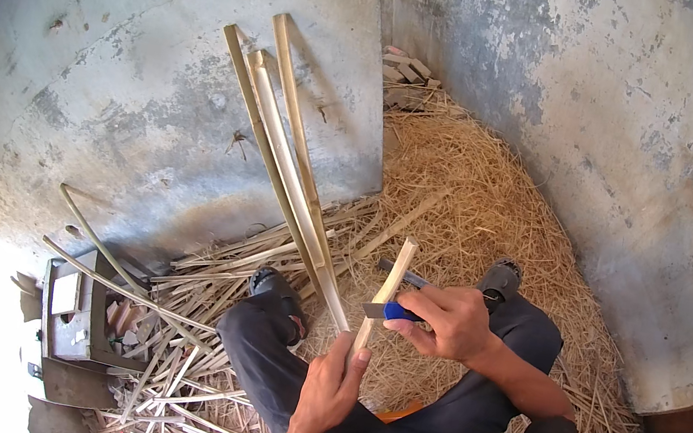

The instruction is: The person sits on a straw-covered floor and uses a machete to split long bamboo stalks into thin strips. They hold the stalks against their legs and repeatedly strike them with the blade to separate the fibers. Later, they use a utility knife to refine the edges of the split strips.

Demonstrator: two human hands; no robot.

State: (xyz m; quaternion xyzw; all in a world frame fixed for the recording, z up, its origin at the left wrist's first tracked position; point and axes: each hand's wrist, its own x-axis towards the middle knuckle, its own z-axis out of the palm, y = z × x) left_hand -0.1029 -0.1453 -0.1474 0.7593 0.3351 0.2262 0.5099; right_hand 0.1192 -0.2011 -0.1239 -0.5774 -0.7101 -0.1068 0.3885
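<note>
My left hand (331, 384) is closed round the lower end of a pale split bamboo piece (397, 272), which slants upward and away from me. In my right hand (449, 322) is a utility knife (400, 312) with a blue handle. Its grey blade lies across the bamboo, a little above my left fingers; I cannot tell how deep it bites. Beyond the bamboo, a dark grey flat metal bar (416, 279) shows in part, close to my right knuckles. My legs are spread on either side of the work.
Long split bamboo lengths (277, 138) lean on the left wall (141, 84). Loose bamboo strips (221, 265) cover the left floor, and a heap of fine shavings (470, 182) fills the corner. A grey open box (81, 315) with broken pieces stands at the left; bricks (408, 69) lie far back.
</note>
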